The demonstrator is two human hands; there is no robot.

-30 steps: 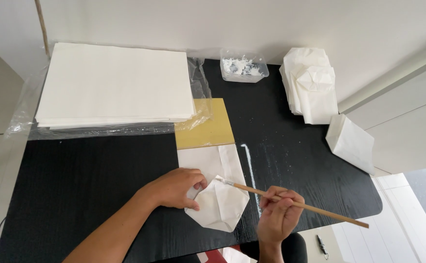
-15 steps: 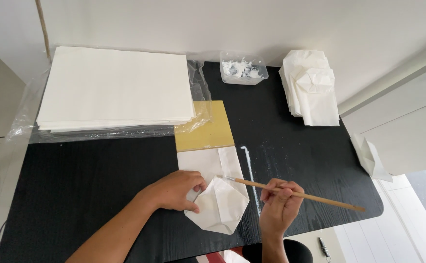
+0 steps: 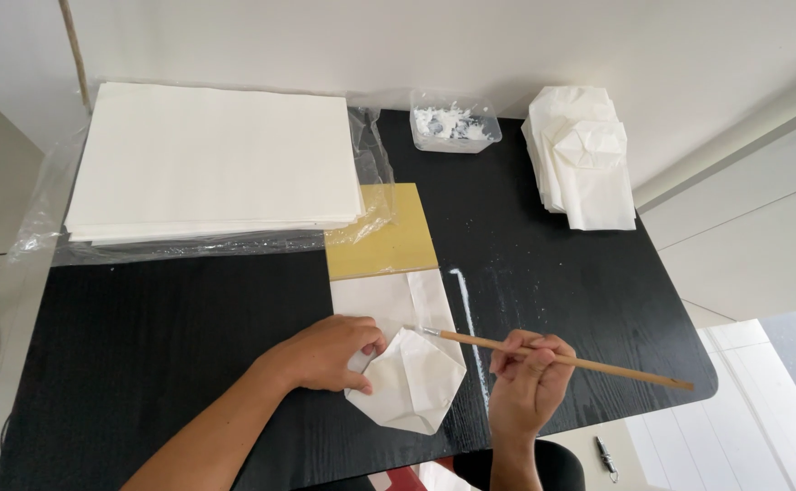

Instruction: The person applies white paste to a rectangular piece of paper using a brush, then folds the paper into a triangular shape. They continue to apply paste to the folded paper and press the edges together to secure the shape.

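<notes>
Gluing the folded bottom of a white paper bag, low in the frame's centre.

The left hand (image 3: 325,355) lies flat, fingers spread on the folded paper piece (image 3: 407,364), pinning it over a yellow board (image 3: 381,232). The right hand (image 3: 530,382) pinches a thin wooden brush (image 3: 552,357), its tip touching the upper fold. The paste tub (image 3: 455,120) stands top centre. A small pile of finished bags (image 3: 584,155) sits upper right (few yet), while the thick stack of uncut sheets (image 3: 211,159) upper left suggests most work remains.
</notes>
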